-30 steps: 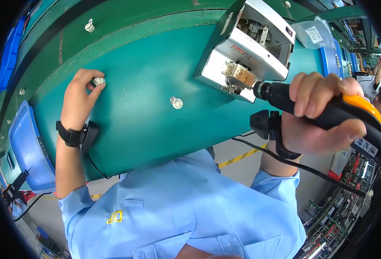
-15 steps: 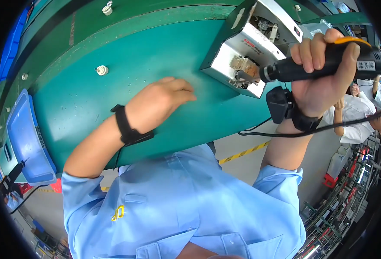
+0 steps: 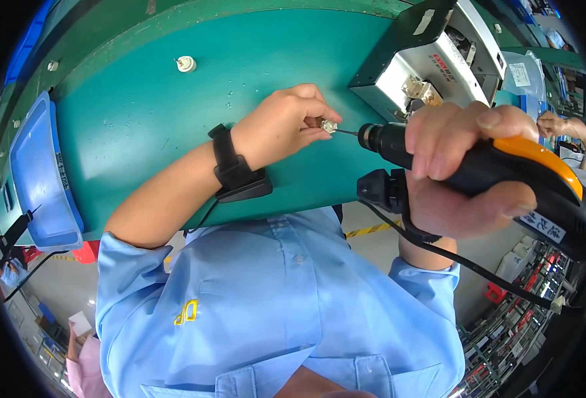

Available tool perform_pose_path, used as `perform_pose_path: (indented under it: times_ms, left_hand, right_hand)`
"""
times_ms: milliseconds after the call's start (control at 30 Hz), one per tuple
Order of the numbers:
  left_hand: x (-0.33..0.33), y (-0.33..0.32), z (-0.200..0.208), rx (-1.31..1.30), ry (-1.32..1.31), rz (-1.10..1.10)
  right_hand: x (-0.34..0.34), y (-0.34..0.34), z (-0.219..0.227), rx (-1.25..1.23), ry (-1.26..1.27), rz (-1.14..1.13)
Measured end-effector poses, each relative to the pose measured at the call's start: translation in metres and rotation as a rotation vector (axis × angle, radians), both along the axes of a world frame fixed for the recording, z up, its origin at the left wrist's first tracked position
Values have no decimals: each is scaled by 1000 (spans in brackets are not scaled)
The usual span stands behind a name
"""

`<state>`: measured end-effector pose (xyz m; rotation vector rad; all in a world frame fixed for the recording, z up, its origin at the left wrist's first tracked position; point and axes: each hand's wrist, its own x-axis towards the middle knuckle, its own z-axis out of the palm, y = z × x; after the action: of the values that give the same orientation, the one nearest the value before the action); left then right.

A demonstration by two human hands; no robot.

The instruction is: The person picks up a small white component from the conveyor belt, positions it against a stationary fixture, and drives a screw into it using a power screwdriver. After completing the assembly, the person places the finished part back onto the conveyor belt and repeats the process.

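Note:
My left hand is closed over the green mat, pinching a small pale fitting with shiny metal parts between thumb and fingers. A black electric screwdriver with an orange lever is gripped in my right hand. Its thin bit points left and reaches the fitting; whether a screw sits at the tip is too small to tell. Just beyond the screwdriver stands a silver and black metal machine with an open front, partly hidden by my right hand.
A round white fitting lies on the green mat toward the back. At the left edge sits a blue tray, with another dark screwdriver beside it. A black cable runs below my right hand. Another person's hand shows at far right.
My right hand has brought the screwdriver from the machine's front down and left to my left hand. The left hand has moved right, and the fitting now shows in its fingers.

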<state>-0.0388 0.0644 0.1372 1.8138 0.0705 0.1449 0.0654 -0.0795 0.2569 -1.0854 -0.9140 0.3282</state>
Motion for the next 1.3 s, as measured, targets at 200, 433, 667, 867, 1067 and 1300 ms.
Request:
perform_pose_path:
  times_ms: [200, 433, 667, 867, 1067, 1300]
  left_hand:
    - [-1, 1, 0, -29, 4, -15]
    - [-2, -2, 0, 14, -6, -16]
    - [-2, -1, 4, -14, -51, -41]
    - [-6, -5, 9, 91, -123, -17]
    - [18, 58, 40, 583, -19, 102]
    - [105, 194, 47, 986, -126, 444]
  right_hand:
    - [-15, 7, 6, -214, 27, -104]
    - [-20, 8, 8, -287, -5, -81]
    - [-24, 14, 10, -344, -44, -90]
    - [-25, 18, 7, -295, -130, -80]
    - [-1, -20, 39, 420, -116, -70]
    - [1, -39, 36, 206, -157, -200]
